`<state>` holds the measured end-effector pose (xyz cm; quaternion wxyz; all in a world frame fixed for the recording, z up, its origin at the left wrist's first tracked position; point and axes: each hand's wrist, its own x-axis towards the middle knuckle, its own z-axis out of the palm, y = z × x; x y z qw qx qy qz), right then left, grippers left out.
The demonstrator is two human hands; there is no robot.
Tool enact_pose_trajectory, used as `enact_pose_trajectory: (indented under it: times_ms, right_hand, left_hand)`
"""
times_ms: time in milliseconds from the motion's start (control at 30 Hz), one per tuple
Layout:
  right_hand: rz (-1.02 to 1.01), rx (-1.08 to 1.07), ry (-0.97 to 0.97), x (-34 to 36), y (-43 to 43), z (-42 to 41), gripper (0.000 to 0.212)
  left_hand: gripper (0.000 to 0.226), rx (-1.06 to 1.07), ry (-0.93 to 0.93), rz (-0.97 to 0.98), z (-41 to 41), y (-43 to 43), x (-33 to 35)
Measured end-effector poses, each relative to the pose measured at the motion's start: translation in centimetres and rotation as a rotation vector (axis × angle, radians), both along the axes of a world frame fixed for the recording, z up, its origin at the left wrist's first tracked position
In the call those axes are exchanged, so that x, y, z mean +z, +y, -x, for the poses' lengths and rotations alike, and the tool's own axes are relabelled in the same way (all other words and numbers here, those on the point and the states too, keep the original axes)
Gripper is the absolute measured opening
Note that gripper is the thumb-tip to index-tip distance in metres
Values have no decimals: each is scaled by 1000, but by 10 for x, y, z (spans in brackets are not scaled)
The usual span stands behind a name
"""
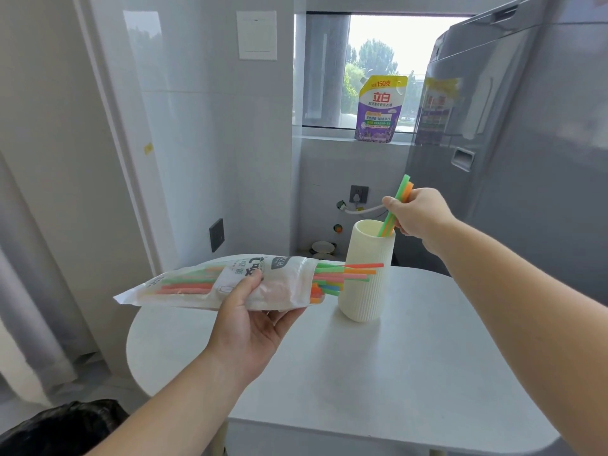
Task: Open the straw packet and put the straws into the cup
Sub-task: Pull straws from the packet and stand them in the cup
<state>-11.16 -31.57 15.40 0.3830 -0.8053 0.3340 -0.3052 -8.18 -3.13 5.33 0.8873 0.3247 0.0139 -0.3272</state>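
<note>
While the right hand [416,212] pinches two straws [393,209] over the cup [365,278], the left hand [250,311] grips the opened packet [210,284], whose protruding straws may spill if tilted.

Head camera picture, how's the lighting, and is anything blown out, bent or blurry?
Head view: the window behind is overexposed, its sky nearly white. Wide-angle distortion bows the fridge and walls at the edges. The straw packet, cup and both the left hand and right hand are evenly lit and fairly sharp. The table shows soft shadows only.
</note>
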Motion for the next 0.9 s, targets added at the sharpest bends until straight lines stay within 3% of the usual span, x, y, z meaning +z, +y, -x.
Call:
enact_pose_trajectory:
  times_ms: [333,567,700,800,900]
  right_hand:
    - [103,74,178,-8,-4,-16,44]
    - [47,129,161,-16,-4,-14,45]
    - [82,54,72,-14,1,3,46]
    - [96,-66,-110,-16,14,34,30]
    - [-15,17,-165,-30,41,67,32]
  left_hand:
    - [40,-5,-2,-11,2,-1,0]
    - [35,-10,-6,-9,3,-3,0]
    - [39,-14,-7,-18,3,-4,-1]
    - [41,-18,-11,-22,3,-6,-1]
    - [40,-16,-25,-22,1,-6,-2]
